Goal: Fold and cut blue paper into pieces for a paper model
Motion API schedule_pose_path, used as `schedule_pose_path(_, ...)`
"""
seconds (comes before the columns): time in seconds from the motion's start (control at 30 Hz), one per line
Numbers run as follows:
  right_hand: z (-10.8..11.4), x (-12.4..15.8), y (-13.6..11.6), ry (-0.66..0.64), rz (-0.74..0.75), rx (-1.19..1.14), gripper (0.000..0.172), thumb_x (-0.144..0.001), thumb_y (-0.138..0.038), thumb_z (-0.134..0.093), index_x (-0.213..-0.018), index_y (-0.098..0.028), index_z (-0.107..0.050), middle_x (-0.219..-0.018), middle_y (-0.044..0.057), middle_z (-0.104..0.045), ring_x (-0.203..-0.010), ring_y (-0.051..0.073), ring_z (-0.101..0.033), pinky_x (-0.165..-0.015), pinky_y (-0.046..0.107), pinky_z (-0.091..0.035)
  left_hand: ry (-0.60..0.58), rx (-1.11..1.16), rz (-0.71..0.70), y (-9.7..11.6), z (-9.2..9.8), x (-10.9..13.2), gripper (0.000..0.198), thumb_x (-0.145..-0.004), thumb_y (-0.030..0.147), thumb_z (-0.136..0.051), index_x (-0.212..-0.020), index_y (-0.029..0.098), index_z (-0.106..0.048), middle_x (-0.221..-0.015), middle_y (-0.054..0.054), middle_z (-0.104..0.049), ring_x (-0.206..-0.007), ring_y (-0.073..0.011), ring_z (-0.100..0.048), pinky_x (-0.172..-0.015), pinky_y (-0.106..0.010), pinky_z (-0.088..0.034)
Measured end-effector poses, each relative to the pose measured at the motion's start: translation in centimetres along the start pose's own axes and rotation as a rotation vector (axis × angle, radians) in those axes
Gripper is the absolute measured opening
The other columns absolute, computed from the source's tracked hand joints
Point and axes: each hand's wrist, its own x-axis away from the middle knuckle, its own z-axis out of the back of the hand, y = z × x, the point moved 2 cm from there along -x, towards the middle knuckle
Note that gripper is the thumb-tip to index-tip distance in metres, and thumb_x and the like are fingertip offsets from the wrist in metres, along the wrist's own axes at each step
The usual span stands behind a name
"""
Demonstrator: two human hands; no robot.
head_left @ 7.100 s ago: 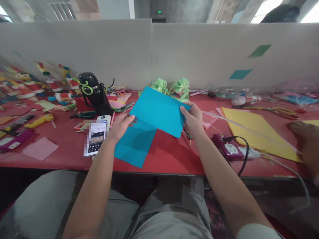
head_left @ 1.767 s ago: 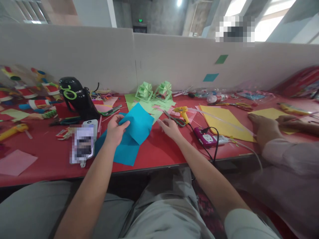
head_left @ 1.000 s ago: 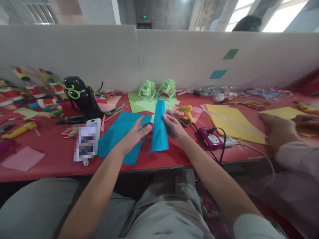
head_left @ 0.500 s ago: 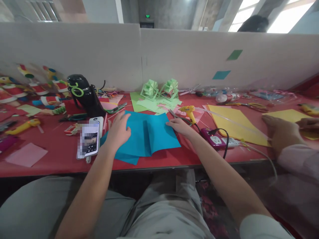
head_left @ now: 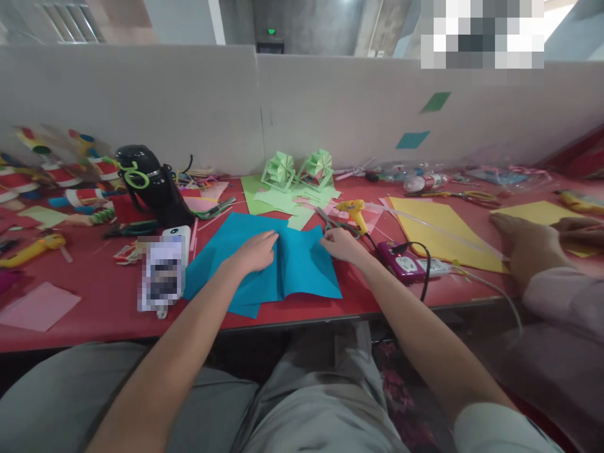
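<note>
A blue paper sheet (head_left: 302, 270) lies spread on the red table (head_left: 94, 314) in front of me, with a raised crease down its middle. My left hand (head_left: 257, 250) rests flat on the sheet just left of that crease, fingers stretched out. My right hand (head_left: 340, 242) touches the sheet's far right corner, fingers curled at the paper's edge. A second blue sheet (head_left: 245, 308) peeks out underneath at the front.
A phone (head_left: 163, 274) lies left of the sheet, a black bottle (head_left: 151, 182) behind it. Green paper models (head_left: 297, 170), scissors (head_left: 333, 221), a yellow glue gun (head_left: 353, 211) and a purple power strip (head_left: 401, 264) sit nearby. Another person's hand (head_left: 528, 248) rests on yellow paper (head_left: 438, 229).
The folded blue sheet was opened and laid flat on the table. My left hand slid right toward the middle crease; my right hand stays at the far right corner.
</note>
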Motion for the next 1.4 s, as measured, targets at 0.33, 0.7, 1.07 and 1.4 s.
schedule_pose_path(0.33,-0.1,1.1,-0.7,0.048,-0.091,0.267,0.028,-0.088,-0.035,-0.046,-0.081,-0.017,-0.066,-0.083,0.015,-0.069,-0.076,0.028,-0.065,-0.058,0.032,-0.04,0.23,-0.098,0.029,-0.6,-2.1,-0.2,0.051,-0.097,0.028,-0.029,-0.142,0.013,-0.047,-0.154,-0.015,-0.038,-0.144,-0.0331,-0.031,-0.116,-0.054,-0.024)
schedule_pose_path(0.7,-0.5,1.7,-0.2,0.048,-0.123,0.229,0.025,-0.086,-0.036,-0.049,-0.086,-0.019,-0.067,-0.086,0.014,-0.069,-0.08,0.028,-0.064,-0.062,0.033,-0.043,0.165,-0.049,0.059,-0.8,-2.0,-0.4,0.054,-0.097,0.029,-0.025,-0.147,0.015,-0.042,-0.158,-0.012,-0.031,-0.147,-0.0323,-0.025,-0.118,-0.057,-0.017)
schedule_pose_path(1.07,0.1,2.2,0.3,0.093,-0.054,-0.003,0.043,-0.085,-0.056,-0.052,-0.067,-0.018,-0.058,-0.069,0.008,-0.066,-0.067,0.02,-0.061,-0.055,0.027,-0.035,0.16,-0.151,0.093,-0.9,-2.2,-0.4,0.054,-0.098,0.029,-0.023,-0.148,0.016,-0.04,-0.158,-0.007,-0.031,-0.147,-0.0259,-0.025,-0.121,-0.049,-0.02)
schedule_pose_path(1.4,-1.1,1.5,1.2,0.076,0.036,-0.311,0.031,-0.081,-0.044,-0.056,-0.062,-0.019,-0.053,-0.051,0.0,-0.056,-0.051,0.013,-0.051,-0.05,0.024,-0.032,0.181,-0.275,0.133,-1.0,0.0,-1.3,0.047,-0.099,0.03,-0.031,-0.139,0.016,-0.051,-0.151,-0.012,-0.044,-0.142,-0.0279,-0.038,-0.117,-0.053,-0.026)
